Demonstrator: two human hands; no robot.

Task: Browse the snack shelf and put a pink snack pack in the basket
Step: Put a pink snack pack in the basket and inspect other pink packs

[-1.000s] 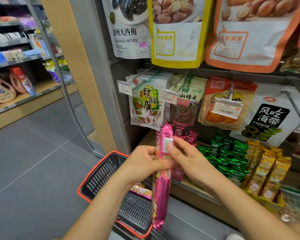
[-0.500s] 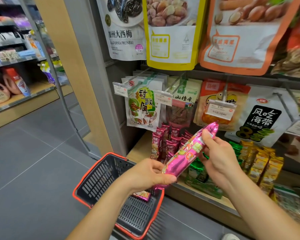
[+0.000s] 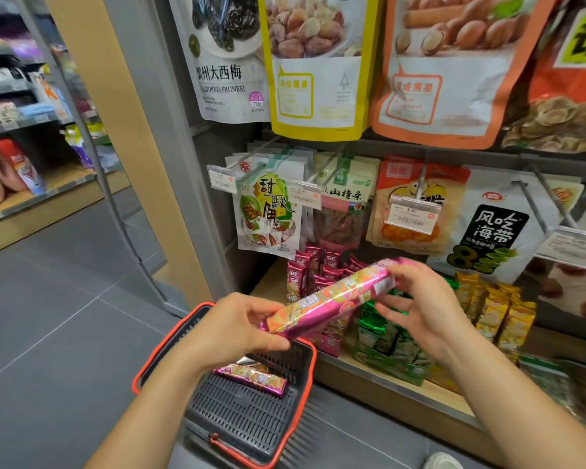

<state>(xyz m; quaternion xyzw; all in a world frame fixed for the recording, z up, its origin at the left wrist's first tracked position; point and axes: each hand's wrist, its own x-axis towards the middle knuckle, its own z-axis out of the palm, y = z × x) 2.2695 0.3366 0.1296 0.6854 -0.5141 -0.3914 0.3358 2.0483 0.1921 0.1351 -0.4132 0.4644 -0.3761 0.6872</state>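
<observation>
Pink snack pack [image 3: 332, 296] was held tilted in both hands, above far side of basket [image 3: 237, 414], just off shelf [image 3: 403, 390]. Left hand [image 3: 237, 330] pinched low end, right hand [image 3: 420, 306] gripped high end with thumb on top. Imo smart play was: release right, lower with left, lay it flat beside other pink pack [image 3: 251, 375] inside, clear of rim.

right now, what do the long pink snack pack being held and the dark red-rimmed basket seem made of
The long pink snack pack: probably thin metallised plastic film, glossy; it shows bright glints and fine creases. The dark red-rimmed basket: looks like moulded hard plastic, matt; slotted grid floor and walls, smooth red edge.
</observation>
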